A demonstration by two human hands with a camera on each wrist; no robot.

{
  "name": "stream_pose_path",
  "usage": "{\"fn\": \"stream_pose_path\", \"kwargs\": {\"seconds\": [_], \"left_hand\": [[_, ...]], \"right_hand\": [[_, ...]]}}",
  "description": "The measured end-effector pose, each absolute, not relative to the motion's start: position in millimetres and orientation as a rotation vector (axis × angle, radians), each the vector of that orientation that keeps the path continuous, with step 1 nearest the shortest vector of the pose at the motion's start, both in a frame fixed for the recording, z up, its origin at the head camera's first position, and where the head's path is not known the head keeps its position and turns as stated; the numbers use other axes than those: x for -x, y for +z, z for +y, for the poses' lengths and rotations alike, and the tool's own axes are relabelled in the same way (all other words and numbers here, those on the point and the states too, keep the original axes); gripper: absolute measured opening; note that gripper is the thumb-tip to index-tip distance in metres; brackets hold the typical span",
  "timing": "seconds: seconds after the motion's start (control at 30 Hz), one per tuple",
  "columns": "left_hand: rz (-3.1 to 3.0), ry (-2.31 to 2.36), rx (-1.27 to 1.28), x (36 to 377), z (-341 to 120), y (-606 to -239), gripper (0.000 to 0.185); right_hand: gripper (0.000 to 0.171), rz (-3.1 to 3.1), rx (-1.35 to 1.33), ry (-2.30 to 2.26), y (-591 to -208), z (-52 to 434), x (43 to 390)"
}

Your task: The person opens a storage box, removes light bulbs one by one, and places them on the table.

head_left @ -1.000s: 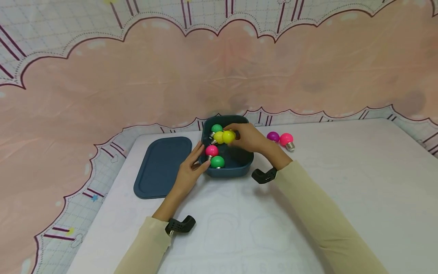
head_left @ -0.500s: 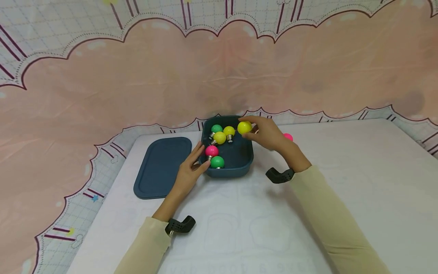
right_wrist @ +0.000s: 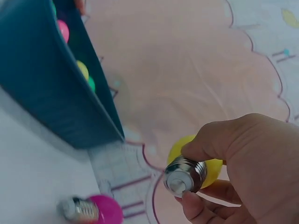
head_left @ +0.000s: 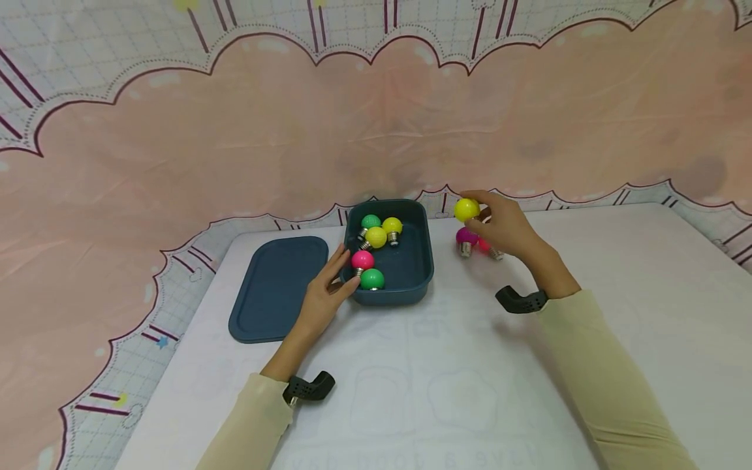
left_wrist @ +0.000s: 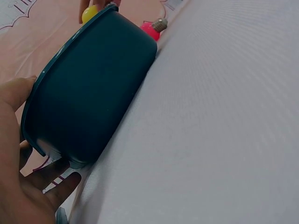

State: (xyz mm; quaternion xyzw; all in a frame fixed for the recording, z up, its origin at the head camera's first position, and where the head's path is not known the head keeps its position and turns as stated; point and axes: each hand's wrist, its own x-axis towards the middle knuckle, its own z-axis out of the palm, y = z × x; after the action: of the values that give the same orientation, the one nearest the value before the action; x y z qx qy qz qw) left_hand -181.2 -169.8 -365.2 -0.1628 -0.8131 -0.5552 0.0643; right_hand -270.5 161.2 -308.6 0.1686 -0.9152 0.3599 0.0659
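In the head view my right hand point(head_left: 506, 227) pinches a yellow light bulb point(head_left: 467, 209) over the table, right of the dark teal box point(head_left: 392, 299). The right wrist view shows the bulb's metal screw base point(right_wrist: 184, 175) toward the camera, between thumb and fingers. Below it a purple bulb point(head_left: 467, 236) and a partly hidden pink bulb point(head_left: 484, 245) lie on the table. My left hand point(head_left: 322, 297) rests against the box's left side, its thumb at the rim and fingers extended along the outside. Inside the box are two green bulbs, two yellow ones and a pink bulb point(head_left: 362, 260).
A flat dark teal lid point(head_left: 276, 290) lies on the white table point(head_left: 446, 378) left of the box. A patterned cloth backdrop point(head_left: 376, 130) hangs behind the table. Both wrists carry black bands.
My right hand has moved out of the box to the right, carrying a yellow bulb above the purple and pink bulbs. Another yellow bulb now shows inside the box. The left hand stays put.
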Motion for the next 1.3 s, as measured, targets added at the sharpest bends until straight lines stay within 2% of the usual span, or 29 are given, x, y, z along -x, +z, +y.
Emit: {"fn": "stream_pose_path", "kwargs": {"seconds": [0.57,1.0,1.3], "left_hand": [[-2.47,-1.666,0.476,180,-169,-364,0.058],[-2.444,-1.69,0.493,181,-168,-364,0.058],[-2.452,-1.688,0.493,180,-168,-364,0.058]], "right_hand": [[0.056,-2.764,-0.241,1.106,-337,229,271],[0.056,-2.881,-0.145,1.089,-369,247,280],[0.058,-2.915,-0.131,1.1,-377,249,281]]}}
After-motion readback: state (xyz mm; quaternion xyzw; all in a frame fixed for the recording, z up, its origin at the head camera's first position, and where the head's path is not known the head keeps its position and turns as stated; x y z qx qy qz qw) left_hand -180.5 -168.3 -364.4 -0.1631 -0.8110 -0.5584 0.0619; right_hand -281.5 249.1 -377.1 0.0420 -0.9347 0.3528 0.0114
